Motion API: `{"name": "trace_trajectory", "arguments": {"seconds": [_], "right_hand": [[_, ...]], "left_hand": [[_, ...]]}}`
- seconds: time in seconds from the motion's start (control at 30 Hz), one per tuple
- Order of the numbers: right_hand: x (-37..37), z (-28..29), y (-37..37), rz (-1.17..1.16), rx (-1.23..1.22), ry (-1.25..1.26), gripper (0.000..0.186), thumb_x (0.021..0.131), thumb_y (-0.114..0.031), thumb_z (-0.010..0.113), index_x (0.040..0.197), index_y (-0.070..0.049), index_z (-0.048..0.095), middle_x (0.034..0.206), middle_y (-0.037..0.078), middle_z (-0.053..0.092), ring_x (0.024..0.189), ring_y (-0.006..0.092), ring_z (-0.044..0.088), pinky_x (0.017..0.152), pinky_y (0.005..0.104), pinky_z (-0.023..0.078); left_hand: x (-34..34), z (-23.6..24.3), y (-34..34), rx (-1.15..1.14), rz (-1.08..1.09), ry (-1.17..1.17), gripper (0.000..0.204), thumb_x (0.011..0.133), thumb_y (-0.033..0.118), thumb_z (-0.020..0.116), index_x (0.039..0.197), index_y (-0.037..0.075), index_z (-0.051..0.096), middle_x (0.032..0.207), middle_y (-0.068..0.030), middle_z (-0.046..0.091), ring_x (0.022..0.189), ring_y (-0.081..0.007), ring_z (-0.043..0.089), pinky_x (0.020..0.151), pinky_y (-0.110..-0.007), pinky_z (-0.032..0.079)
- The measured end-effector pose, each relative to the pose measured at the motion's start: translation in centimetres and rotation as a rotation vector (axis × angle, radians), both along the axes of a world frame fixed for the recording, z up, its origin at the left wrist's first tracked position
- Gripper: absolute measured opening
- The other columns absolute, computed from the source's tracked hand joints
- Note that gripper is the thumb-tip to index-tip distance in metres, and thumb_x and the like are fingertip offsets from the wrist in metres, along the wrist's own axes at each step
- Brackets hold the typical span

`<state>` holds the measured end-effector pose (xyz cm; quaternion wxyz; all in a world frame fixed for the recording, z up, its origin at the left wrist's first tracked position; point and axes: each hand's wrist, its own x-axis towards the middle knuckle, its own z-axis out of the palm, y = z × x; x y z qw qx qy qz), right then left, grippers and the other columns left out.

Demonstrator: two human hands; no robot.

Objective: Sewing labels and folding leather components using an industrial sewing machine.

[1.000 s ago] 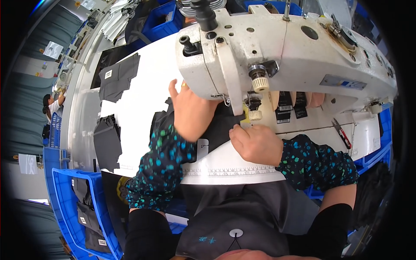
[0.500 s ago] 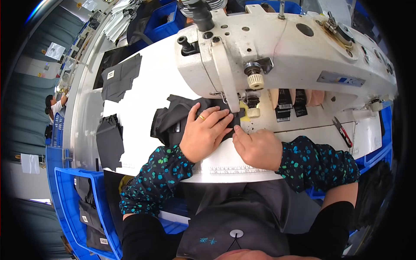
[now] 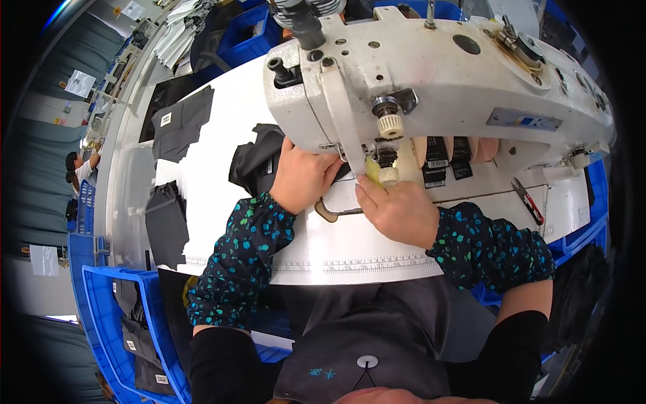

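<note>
Black cloth (image 3: pixel 250 165) is lying just left of the machine (image 3: pixel 437 94), nearer the left hand (image 3: pixel 301 178); the right hand (image 3: pixel 402 213) is resting curled, both grips unclear.

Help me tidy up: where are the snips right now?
In the head view, the snips lie on the white table at the right, between the right sleeve and the sewing machine.

Left of the sewing machine (image 3: pixel 431 87) lie cloth pieces (image 3: pixel 167 225) (on the tabletop (image 3: pixel 235 101)).
</note>
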<state>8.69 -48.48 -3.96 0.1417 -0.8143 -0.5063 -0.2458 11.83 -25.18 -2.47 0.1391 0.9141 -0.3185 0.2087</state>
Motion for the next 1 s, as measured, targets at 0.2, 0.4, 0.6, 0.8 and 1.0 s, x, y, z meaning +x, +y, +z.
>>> {"name": "trace_trajectory", "arguments": {"seconds": [0.2, 0.4, 0.6, 0.8, 1.0], "right_hand": [[0.0, 0.4, -0.1, 0.01, -0.003, 0.025, 0.019, 0.081, -0.008, 0.065, 0.093, 0.006, 0.069, 0.074, 0.007, 0.06, 0.053, 0.0164, 0.063, 0.046, 0.0314, 0.05], [0.0, 0.5, -0.4, 0.006, -0.028, 0.034, 0.021, 0.081, -0.008, 0.064, 0.096, 0.006, 0.069, 0.077, 0.008, 0.062, 0.055, 0.0165, 0.064, 0.047, 0.031, 0.051], [-0.1, 0.9, -0.1, 0.0, -0.054, 0.012, 0.025, 0.08, -0.009, 0.063, 0.1, 0.006, 0.07, 0.083, 0.011, 0.066, 0.057, 0.0177, 0.066, 0.051, 0.0318, 0.053], [0.0, 0.6, -0.5, 0.009, 0.024, 0.047, 0.019, 0.085, -0.012, 0.066, 0.097, 0.001, 0.069, 0.091, 0.009, 0.069, 0.062, 0.0208, 0.067, 0.055, 0.0332, 0.054], [-1.6, 3.5, 2.0, 0.085, 0.348, 0.212, 0.016, 0.085, -0.016, 0.076, 0.094, -0.005, 0.07, 0.088, 0.006, 0.07, 0.074, 0.0244, 0.068, 0.063, 0.035, 0.054]], "left_hand": [[0.3, 0.0, -0.1, 0.012, 0.012, -0.014, 0.012, 0.086, 0.015, 0.074, 0.081, 0.005, 0.07, 0.072, -0.0129, 0.066, 0.067, -0.0344, 0.065, 0.061, -0.046, 0.049], [0.0, -0.1, -0.2, 0.06, 0.082, 0.055, 0.012, 0.086, 0.019, 0.069, 0.088, 0.013, 0.079, 0.09, -0.0056, 0.074, 0.091, -0.0277, 0.067, 0.092, -0.046, 0.042], [-0.1, 0.1, 0.0, 0.068, 0.113, 0.038, 0.014, 0.09, 0.021, 0.068, 0.093, 0.013, 0.079, 0.098, -0.0034, 0.073, 0.099, -0.0258, 0.064, 0.101, -0.051, 0.04], [-3.1, -0.2, 0.9, 0.101, 0.165, 0.089, 0.023, 0.092, 0.023, 0.068, 0.113, 0.014, 0.075, 0.119, 0.0, 0.069, 0.112, -0.0218, 0.061, 0.108, -0.055, 0.037], [-13.8, 0.4, -0.7, 0.045, -0.116, 0.115, 0.034, 0.086, 0.016, 0.072, 0.12, 0.015, 0.074, 0.125, -0.0004, 0.068, 0.121, -0.0197, 0.061, 0.11, -0.054, 0.037]]}}
